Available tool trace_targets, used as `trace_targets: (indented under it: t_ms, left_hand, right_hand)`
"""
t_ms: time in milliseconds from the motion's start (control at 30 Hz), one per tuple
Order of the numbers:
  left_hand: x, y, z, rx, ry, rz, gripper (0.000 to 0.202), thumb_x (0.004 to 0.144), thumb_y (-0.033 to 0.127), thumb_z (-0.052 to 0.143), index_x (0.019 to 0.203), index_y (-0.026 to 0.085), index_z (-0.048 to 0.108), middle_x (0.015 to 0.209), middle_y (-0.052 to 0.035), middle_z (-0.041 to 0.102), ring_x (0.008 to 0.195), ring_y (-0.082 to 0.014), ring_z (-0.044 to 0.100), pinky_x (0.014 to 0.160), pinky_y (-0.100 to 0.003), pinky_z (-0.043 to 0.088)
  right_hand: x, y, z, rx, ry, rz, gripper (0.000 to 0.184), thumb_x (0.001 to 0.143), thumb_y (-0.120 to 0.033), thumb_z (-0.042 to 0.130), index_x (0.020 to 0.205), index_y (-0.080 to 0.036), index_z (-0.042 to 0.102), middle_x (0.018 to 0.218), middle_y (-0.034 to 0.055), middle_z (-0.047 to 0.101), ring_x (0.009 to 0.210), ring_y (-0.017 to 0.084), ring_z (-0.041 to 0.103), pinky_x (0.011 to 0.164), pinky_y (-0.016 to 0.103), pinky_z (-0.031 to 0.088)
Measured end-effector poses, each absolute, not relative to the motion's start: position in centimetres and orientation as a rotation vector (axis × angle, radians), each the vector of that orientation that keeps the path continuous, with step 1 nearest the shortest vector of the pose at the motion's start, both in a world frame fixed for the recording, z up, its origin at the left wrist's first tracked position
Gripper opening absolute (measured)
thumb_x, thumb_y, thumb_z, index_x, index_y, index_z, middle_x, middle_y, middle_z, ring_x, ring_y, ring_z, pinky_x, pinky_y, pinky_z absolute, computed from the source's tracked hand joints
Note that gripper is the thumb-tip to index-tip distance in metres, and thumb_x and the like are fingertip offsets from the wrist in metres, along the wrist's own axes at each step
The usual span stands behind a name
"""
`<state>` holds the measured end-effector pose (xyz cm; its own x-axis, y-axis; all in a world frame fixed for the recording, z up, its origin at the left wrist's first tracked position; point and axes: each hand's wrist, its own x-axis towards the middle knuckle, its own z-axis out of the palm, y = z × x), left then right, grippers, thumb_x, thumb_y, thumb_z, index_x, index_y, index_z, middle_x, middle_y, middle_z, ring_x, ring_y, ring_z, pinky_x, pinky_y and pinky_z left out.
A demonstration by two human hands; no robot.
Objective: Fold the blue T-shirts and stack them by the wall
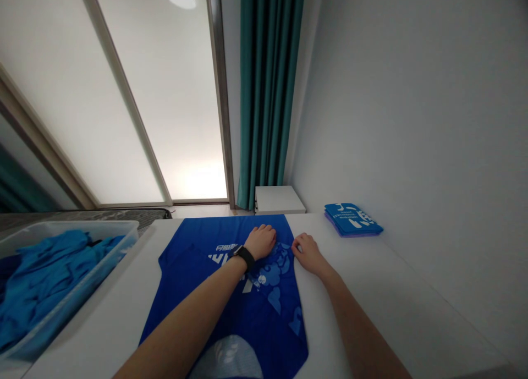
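Note:
A blue shirt [181, 291] with white lettering and light-blue cloud prints lies spread on the white table, its grey-lined neck opening towards me. My left hand [260, 241], with a dark watch [243, 254] on the wrist, rests on the shirt's upper right part. Its fingers are slightly bent and lie on the cloth. At the shirt's right edge is my right hand [308, 252], its thumb and forefinger pinched together on the fabric border. The fingertips of my left hand are partly hidden.
A clear plastic bin [131, 237] on the left holds crumpled blue clothes [53, 274]. Folded blue garments [353, 220] lie on the table [396, 280] by the right wall. Beyond the far edge stand a white cabinet [278, 199] and a green curtain [270, 93].

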<state>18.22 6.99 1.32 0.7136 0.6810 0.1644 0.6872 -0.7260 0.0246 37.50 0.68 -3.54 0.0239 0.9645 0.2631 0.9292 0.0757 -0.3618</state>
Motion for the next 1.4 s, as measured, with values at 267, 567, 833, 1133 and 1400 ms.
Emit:
trace_targets:
  t_ms: [267, 567, 833, 1133, 1400]
  left_hand:
    - [18.8, 6.6, 0.8, -2.805, -1.194, -0.292, 0.017, 0.097, 0.021, 0.043, 0.1, 0.018, 0.059, 0.104, -0.0092, 0.063, 0.101, -0.0253, 0.056, 0.082, -0.038, 0.047]
    - [18.7, 2.9, 2.1, -2.829, -1.034, -0.356, 0.02, 0.095, 0.017, 0.042, 0.108, 0.019, 0.056, 0.111, -0.0094, 0.059, 0.107, -0.0247, 0.052, 0.092, -0.038, 0.043]
    - [17.0, -0.6, -0.1, -2.966, -0.97, -0.401, 0.048, 0.098, 0.044, 0.041, 0.137, 0.016, 0.046, 0.141, -0.0125, 0.051, 0.13, -0.0266, 0.044, 0.108, -0.042, 0.034]
    - [16.9, -3.0, -0.1, -3.027, -0.97, -0.4, 0.059, 0.099, 0.051, 0.03, 0.142, 0.013, 0.042, 0.148, -0.0145, 0.045, 0.139, -0.0278, 0.037, 0.115, -0.042, 0.026]
    - [17.3, -7.5, -0.9, -3.14, -1.043, -0.436, 0.077, 0.092, 0.068, 0.031, 0.147, 0.014, 0.037, 0.155, -0.0156, 0.034, 0.144, -0.0321, 0.027, 0.117, -0.048, 0.023]
  right_hand:
    - [36.8, 0.4, -3.6, -1.912, -1.936, -0.003, 0.01, 0.09, -0.025, 0.053, 0.081, -0.021, 0.058, 0.095, 0.0048, 0.057, 0.096, 0.021, 0.05, 0.085, 0.032, 0.034]
    - [36.4, 0.4, -3.5, -1.949, -1.925, -0.072, 0.007, 0.089, -0.026, 0.054, 0.083, -0.022, 0.056, 0.095, 0.0052, 0.058, 0.097, 0.022, 0.051, 0.082, 0.032, 0.035]
    - [36.5, 0.3, -3.5, -1.934, -1.925, -0.071, 0.008, 0.09, -0.027, 0.051, 0.086, -0.023, 0.057, 0.096, 0.0055, 0.059, 0.096, 0.023, 0.051, 0.081, 0.033, 0.035]
    - [36.7, 0.4, -3.5, -1.928, -1.944, -0.022, 0.017, 0.092, -0.028, 0.05, 0.103, -0.024, 0.062, 0.101, 0.006, 0.059, 0.099, 0.023, 0.051, 0.085, 0.033, 0.035]
    - [36.8, 0.4, -3.5, -1.915, -1.939, -0.025, 0.017, 0.091, -0.026, 0.051, 0.102, -0.024, 0.064, 0.102, 0.0065, 0.06, 0.098, 0.022, 0.052, 0.085, 0.033, 0.036]
